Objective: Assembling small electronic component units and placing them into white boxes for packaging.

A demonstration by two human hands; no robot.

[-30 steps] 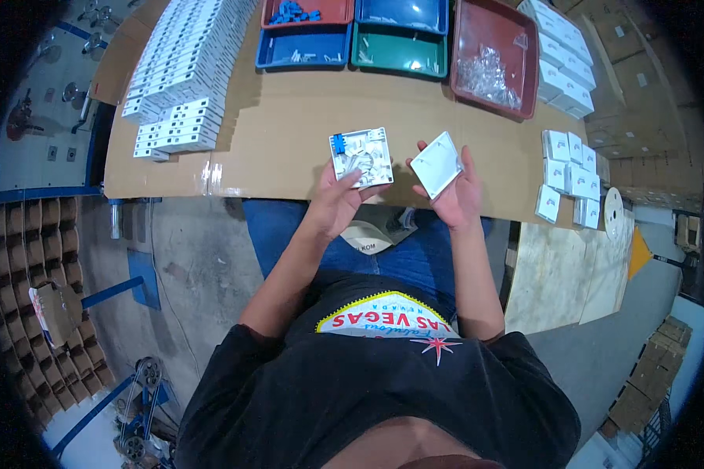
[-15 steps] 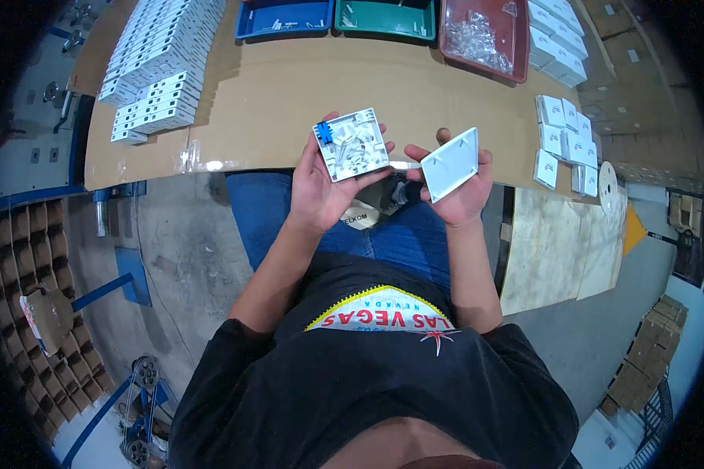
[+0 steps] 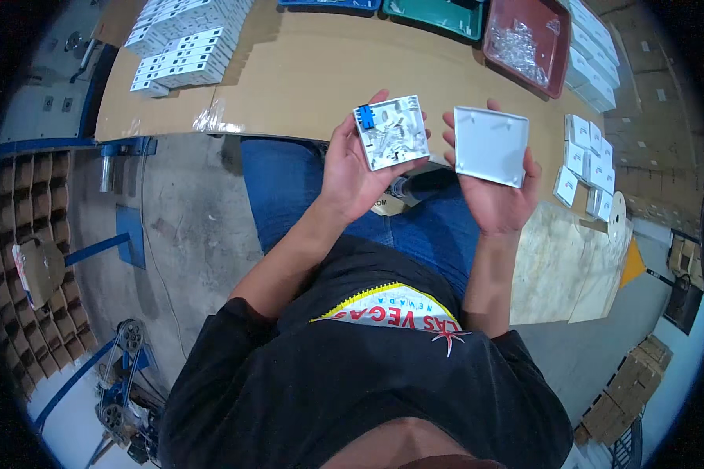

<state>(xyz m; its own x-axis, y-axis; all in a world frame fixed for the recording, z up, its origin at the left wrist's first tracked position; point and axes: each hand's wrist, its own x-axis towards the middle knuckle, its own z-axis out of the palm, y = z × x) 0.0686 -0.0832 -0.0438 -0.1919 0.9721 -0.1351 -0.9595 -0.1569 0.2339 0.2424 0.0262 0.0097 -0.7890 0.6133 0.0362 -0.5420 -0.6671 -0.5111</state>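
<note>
My left hand cradles an uncovered square white plastic box, its fingers round the edges. Moulded parts fill the box's inside, and a blue piece sits in its upper left corner. In my right hand lies a flat white square cover, inner face up, with thumb and fingers at its sides. Box and cover are held apart, just above the table's near edge.
The cardboard-topped table bears stacked white boxes at left and small white boxes at right. Along the back stand a blue tray, a green tray and a red tray of clear pieces.
Both hands have shifted right in the picture with their parts. The cover has turned from a slant to face up more squarely. The whole view has also swung.
</note>
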